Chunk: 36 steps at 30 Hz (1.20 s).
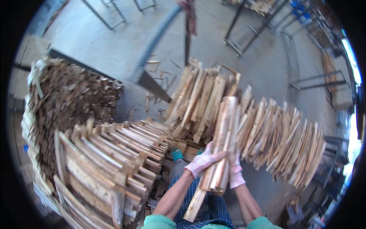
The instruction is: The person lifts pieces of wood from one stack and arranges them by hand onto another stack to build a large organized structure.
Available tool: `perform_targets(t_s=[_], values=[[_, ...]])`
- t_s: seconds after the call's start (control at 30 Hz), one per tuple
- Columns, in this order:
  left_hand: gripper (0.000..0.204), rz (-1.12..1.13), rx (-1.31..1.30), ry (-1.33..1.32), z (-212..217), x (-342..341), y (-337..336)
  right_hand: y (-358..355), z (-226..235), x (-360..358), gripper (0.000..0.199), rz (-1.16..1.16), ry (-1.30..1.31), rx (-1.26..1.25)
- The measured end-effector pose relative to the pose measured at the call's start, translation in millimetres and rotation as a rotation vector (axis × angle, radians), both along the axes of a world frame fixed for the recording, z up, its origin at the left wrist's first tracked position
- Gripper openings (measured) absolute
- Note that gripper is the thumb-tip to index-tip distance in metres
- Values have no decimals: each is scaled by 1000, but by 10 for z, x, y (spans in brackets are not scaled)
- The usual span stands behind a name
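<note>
While a bundle of wooden sticks (218, 170) is clasped between two gloved hands, loose wood is piled on several sides.

The bundle is held at a slant, with one longer stick (196, 204) jutting from its near end. It is gripped across the top and left side by the left hand (204, 160); its right side is clamped by the right hand (235, 171), whose fingers are partly hidden. Right of the bundle, a long row of sticks (284, 141) is laid out; beyond it to the left, a leaning heap (200, 99) is seen, and to its left, a layered stack (103, 158). The step in hand is judged to be the gathering or carrying of sticks; for any next move, firm pressure from both sides and evened ends seem called for.
</note>
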State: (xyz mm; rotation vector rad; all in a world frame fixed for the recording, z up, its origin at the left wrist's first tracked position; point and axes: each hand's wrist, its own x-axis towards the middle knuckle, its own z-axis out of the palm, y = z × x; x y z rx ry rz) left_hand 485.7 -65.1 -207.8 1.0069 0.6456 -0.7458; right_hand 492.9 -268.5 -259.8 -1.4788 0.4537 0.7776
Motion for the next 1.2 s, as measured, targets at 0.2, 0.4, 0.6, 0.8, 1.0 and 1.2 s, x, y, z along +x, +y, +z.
perform_targets(t_s=[0.2,0.4,0.6,0.8,1.0,1.2], values=[[117,116,147,-548,1237,-78,360,407,1468,257,105,98,-535,155],[124,374,396,-862,2660,-1354,937,942,2749,168,69,242,-285,548],[118,901,617,-631,3158,-2756,929,2485,3435,-788,70,782,-323,571],[126,1411,586,-313,3055,-3776,1041,3660,3433,-1933,110,1279,-205,487],[110,1485,637,-132,2441,-4211,1523,4463,2830,-2412,118,1579,-399,252],[110,1522,541,-218,2407,-4295,1501,4552,2395,-2169,110,1556,-874,51]])
